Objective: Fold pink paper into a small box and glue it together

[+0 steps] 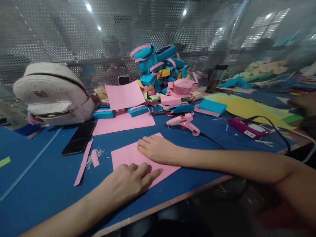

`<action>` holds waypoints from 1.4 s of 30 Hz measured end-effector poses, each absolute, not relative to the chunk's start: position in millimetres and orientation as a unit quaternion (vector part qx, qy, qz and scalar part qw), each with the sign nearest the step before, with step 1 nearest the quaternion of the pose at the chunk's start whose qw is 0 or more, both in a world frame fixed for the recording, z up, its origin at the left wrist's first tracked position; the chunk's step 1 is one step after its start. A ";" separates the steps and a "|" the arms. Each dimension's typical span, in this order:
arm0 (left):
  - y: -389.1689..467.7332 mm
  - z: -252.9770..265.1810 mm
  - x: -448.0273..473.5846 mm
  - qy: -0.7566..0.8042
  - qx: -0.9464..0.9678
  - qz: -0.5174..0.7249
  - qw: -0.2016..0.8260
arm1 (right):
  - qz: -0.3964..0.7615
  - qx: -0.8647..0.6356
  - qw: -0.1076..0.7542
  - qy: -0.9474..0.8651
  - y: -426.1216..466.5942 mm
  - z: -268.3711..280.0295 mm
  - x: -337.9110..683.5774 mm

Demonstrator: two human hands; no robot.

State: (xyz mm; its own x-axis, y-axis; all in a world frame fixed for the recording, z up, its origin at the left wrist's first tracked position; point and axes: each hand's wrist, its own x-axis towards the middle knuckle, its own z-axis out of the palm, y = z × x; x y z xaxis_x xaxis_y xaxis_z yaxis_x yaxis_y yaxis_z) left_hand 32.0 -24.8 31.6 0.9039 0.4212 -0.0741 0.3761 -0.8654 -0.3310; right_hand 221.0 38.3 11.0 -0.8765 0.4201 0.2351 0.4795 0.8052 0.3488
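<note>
Pink sheet (126,156): far edge rises rightward; long axis unclear.
My left hand (130,179): unclenched, on it.
Right hand (158,149): flattened there.
Backpack (55,97): contents hidden.

On my left I see a white backpack (53,95), with a perforated metal screen (74,36) rising behind it. Just left of the backpack I have a pale printed container (14,115) with a blue base; on the backpack's near side, slightly to its right, my black phone (79,139) lies flat. Well to the right of the backpack I make out a dark-lidded bottle (216,80) and, farther right and closer to me than the backpack, a purple power strip (247,128)
</note>
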 end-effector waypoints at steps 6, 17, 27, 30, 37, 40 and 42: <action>-26.6 31.3 14.4 -0.137 -0.987 0.026 0.086 | -0.203 -0.233 0.069 -0.949 36.8 12.2 221.2; -53.4 29.5 -29.2 -0.198 -0.977 -0.037 -0.075 | -0.211 -0.229 0.073 -0.948 37.3 10.6 221.9; -78.5 31.1 -60.0 -0.263 -0.962 -0.067 -0.021 | -0.207 -0.232 0.071 -0.948 37.3 11.2 221.3; -72.6 48.4 -51.4 -0.226 -0.973 -0.023 -0.050 | -0.207 -0.233 0.071 -0.948 38.0 11.0 221.2; -43.5 55.2 6.9 -0.230 -0.971 0.051 0.032 | -0.210 -0.226 0.075 -0.948 37.3 15.5 223.5; -34.8 44.1 37.1 -0.204 -0.970 0.080 0.103 | -0.204 -0.225 0.072 -0.950 37.7 18.6 223.8; -31.0 39.7 53.0 -0.176 -0.975 0.078 0.113 | -0.199 -0.224 0.067 -0.952 39.6 19.1 223.8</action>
State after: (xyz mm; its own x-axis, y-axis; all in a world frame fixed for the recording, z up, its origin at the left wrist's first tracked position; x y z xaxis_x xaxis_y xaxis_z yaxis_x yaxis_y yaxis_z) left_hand 53.0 -31.0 39.7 0.9257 0.3612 -0.1125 0.3260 -0.9126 -0.2469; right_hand 223.8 39.6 19.1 -0.8907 0.3991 0.2175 0.4528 0.8206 0.3487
